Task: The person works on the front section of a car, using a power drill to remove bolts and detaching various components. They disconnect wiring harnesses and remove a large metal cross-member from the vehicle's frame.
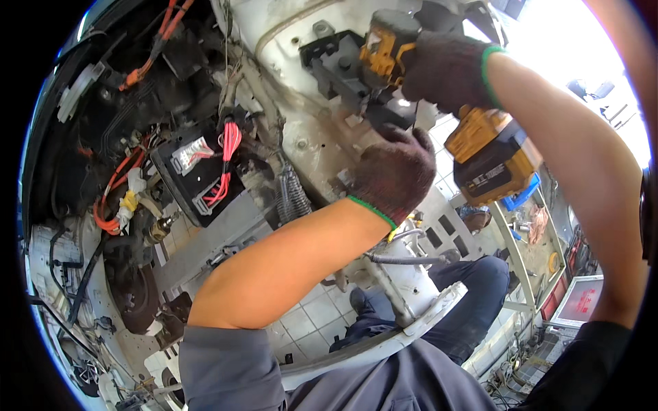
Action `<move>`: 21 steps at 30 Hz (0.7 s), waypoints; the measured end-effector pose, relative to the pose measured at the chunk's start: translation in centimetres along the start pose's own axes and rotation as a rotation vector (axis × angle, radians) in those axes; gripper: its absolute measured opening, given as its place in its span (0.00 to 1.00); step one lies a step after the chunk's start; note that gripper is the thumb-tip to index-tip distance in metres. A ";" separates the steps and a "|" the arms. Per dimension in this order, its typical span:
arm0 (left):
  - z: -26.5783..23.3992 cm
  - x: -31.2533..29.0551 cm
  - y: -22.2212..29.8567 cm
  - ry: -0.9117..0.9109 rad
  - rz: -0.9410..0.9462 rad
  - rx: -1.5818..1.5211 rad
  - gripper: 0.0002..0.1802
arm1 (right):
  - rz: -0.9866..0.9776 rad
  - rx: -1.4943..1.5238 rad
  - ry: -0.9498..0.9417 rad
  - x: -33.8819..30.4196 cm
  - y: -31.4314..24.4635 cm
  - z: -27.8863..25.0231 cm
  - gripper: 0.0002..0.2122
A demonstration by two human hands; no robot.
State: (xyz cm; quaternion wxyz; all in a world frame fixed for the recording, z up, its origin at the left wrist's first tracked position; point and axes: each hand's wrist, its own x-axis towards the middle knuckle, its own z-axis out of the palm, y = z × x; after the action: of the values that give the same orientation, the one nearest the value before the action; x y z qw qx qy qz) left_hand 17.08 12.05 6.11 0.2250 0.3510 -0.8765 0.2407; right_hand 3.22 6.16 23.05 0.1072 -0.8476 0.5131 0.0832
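My right hand [449,72], in a dark knitted glove with a green cuff, grips a yellow-and-black cordless impact driver [490,157] by its handle. The driver's head lies against a black bracket [336,65] on the white body panel, and its battery end points back toward me. I cannot see the driver's tip. Below the driver's head, my left hand [394,171], gloved the same way, has its fingers curled at the lower end of the black bracket. Part of their grip is hidden from view.
On the left, the open vehicle bay holds orange cables [113,198], a black box [199,181] with pink-red wires [229,144], and corrugated hose [291,192]. A curved white crossbar [432,308] runs before my body. A metal-framed cart [521,253] with tools stands at right.
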 end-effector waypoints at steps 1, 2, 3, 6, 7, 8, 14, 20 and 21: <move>0.2 -0.1 -0.1 0.029 0.010 -0.047 0.11 | 0.076 0.073 -0.020 0.1 -0.3 -0.1 0.11; 0.2 -0.2 0.1 0.039 -0.004 -0.013 0.12 | 0.114 0.026 0.005 -0.1 -0.7 -0.3 0.11; 0.3 -0.2 0.2 -0.002 -0.007 -0.007 0.13 | 0.106 -0.092 0.040 -0.4 -1.4 -0.3 0.10; 0.1 -0.3 0.3 0.008 -0.012 -0.056 0.18 | 0.683 0.084 0.141 -1.1 -3.9 -0.5 0.09; -0.1 -0.3 0.2 -0.006 -0.024 -0.082 0.18 | 0.633 0.107 0.178 -1.4 -4.0 -0.3 0.09; -0.3 -0.4 0.1 0.012 -0.002 -0.076 0.19 | 0.581 0.130 0.213 -1.4 -4.8 -0.2 0.09; -0.9 -0.5 -0.4 -0.174 -0.011 -0.429 0.11 | 0.444 0.223 0.283 -1.3 -2.5 2.0 0.11; 0.6 -0.6 0.5 -0.111 -0.237 -0.446 0.17 | 0.346 0.169 0.296 -2.3 -0.3 2.5 0.12; 0.7 -0.6 0.5 -0.184 -0.208 -0.376 0.19 | 0.264 0.093 0.293 -2.2 -0.3 2.3 0.13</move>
State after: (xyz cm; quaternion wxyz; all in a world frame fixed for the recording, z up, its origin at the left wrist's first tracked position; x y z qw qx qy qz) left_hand 16.92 12.30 5.12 0.2293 0.4120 -0.8817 0.0158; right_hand 2.40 8.81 21.46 0.0587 -0.7702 0.6330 -0.0515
